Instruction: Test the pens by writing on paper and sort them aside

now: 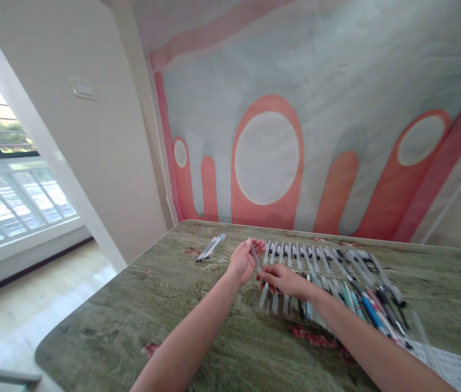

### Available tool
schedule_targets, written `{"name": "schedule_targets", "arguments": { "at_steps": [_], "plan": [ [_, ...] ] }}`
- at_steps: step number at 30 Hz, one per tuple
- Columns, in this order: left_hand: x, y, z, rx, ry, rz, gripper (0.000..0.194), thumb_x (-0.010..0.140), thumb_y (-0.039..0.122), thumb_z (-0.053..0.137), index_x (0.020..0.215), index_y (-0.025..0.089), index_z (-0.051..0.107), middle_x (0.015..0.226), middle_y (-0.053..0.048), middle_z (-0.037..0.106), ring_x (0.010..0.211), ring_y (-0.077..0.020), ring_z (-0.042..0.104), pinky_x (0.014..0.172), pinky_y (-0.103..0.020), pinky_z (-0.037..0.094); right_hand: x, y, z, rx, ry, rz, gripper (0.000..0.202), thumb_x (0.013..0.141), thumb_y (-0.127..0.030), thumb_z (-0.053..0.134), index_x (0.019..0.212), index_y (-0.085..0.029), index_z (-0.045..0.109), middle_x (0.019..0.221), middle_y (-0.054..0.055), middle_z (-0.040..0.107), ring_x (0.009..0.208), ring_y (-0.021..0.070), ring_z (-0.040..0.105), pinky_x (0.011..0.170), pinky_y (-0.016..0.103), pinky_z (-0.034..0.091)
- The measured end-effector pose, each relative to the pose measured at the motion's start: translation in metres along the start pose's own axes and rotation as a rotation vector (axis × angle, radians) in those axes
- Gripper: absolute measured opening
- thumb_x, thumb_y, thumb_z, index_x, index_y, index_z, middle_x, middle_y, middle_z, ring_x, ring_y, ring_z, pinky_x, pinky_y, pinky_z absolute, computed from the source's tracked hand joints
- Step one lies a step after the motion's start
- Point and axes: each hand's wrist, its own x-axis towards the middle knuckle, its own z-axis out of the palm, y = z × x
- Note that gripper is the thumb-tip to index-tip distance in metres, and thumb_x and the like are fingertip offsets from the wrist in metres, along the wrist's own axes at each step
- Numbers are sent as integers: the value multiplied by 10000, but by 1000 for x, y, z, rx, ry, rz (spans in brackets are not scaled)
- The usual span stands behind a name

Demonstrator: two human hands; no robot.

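Note:
Between my two hands is a slim, clear pen [255, 255], held tilted over the table. My left hand [243, 260] has its upper end against the thumb, with the other fingers curved behind it. The lower end is pinched in my right hand [283, 279]. Just right of my hands lies a row of clear pens [302, 255] with dark grips, side by side. Below it, partly hidden by my right forearm, is a second row of pens [275, 302]. A few pens [211, 247] lie apart, left of my left hand.
Coloured pens [371, 311] lie in the right-hand group. A white printed sheet [459, 365] is at the lower right of the wood-patterned table [132, 321]. Behind the table hangs a pink and grey backdrop [320, 71]. A window [5, 125] is at the left.

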Motion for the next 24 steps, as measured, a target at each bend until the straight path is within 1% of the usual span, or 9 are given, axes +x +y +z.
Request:
{"name": "schedule_targets", "arguments": {
  "at_steps": [3,6,8,12,14,18,22,24],
  "plan": [
    [0,1,-2,33,20,47,142,787,249,514,866,132,516,877,-81,617,866,-162,593,867,-328,420,-1,-6,-2,75,48,7,395,765,-514,452,787,-135,563,641,-1,564,422,48,398,368,160,256],
    [-1,3,-4,137,-19,-1,227,769,252,543,966,146,499,876,-75,620,818,-163,604,806,-331,447,1,-6,-6,105,128,21,406,762,-519,454,806,-132,570,586,-24,506,394,34,339,358,157,238],
    [-1,5,-5,194,-57,-9,266,758,246,559,996,149,489,885,-78,622,822,-170,604,796,-336,448,3,-1,-8,96,147,14,418,768,-523,441,826,-131,574,576,-28,491,388,33,332,357,158,246],
    [0,11,-4,209,-61,115,270,748,256,572,984,154,487,903,-72,626,892,-180,588,863,-369,407,6,7,-9,67,134,-34,453,802,-533,356,840,-135,569,593,-14,511,411,55,401,360,167,277],
    [1,14,-3,206,-63,153,262,747,260,573,972,157,486,916,-71,627,913,-182,581,883,-384,390,7,9,-9,42,169,-61,450,811,-528,335,800,-138,559,575,-16,506,420,62,415,370,171,289],
    [2,15,-4,208,-51,164,248,742,262,579,944,152,485,950,-81,625,933,-178,573,891,-374,385,6,5,-11,-50,274,-101,421,809,-507,354,713,-144,543,517,-24,476,433,75,426,407,184,320],
    [1,15,-4,208,4,152,241,728,267,596,909,151,485,940,-80,631,910,-174,583,862,-350,405,2,-2,-15,-195,355,-145,397,801,-491,382,689,-154,562,515,-15,496,454,92,450,448,204,343],
    [1,16,-4,207,29,145,237,723,269,601,893,150,486,932,-78,633,896,-169,588,848,-339,415,1,-4,-16,-211,375,-149,380,782,-492,420,671,-157,563,514,-13,507,460,94,452,456,205,344]
  ]
}}
